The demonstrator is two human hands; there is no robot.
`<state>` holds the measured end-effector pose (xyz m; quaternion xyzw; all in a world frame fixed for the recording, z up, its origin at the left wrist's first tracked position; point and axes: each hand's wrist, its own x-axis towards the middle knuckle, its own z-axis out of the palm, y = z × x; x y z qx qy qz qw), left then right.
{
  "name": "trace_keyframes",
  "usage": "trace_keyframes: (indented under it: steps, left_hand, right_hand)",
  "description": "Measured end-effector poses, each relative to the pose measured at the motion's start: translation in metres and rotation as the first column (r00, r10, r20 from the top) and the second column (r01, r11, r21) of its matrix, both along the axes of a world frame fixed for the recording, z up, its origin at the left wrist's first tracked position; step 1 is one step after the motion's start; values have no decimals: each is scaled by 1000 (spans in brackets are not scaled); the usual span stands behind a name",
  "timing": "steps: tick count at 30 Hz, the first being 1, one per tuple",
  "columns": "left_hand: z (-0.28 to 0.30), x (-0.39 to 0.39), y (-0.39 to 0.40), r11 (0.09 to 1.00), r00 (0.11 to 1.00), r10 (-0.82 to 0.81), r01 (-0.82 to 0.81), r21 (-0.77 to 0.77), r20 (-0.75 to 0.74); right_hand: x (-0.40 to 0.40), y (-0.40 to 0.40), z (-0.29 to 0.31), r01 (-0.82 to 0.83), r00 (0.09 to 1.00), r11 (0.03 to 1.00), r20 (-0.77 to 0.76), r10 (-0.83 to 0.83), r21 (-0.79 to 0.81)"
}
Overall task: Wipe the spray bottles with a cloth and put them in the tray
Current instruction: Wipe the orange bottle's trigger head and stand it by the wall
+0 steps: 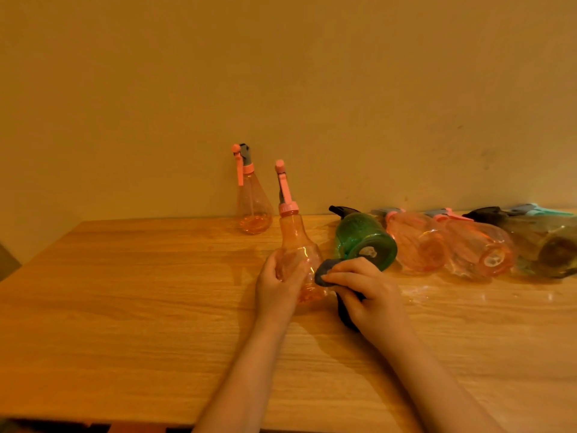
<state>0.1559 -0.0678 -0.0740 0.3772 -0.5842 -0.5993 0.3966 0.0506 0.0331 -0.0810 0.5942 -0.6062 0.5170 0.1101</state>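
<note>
Pink bottle (pixel 296 245) in left fingers (pixel 274 270); right fingers (pixel 340 276) pinch cloth (pixel 324 271).

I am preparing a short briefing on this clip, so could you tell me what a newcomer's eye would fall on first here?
First, mid-table, the left hand grips an upright orange spray bottle while the right hand presses a dark cloth to its side. Next, a row of bottles lies tipped over to the right, led by a green bottle. Another orange bottle stands by the wall.
</note>
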Motion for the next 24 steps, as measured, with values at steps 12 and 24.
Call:
trace_keyframes:
  steps: [12,24]
  left_hand:
    - [0,0,5,987,998,-57,56,-148,2]
    - [-2,-2,8,976,990,-96,74,-202,-102]
  right_hand:
    - [-3,-3,2,78,992,997,96,-77,-5]
    - [-11,-50,56,192,978,980,96,-187,-49]
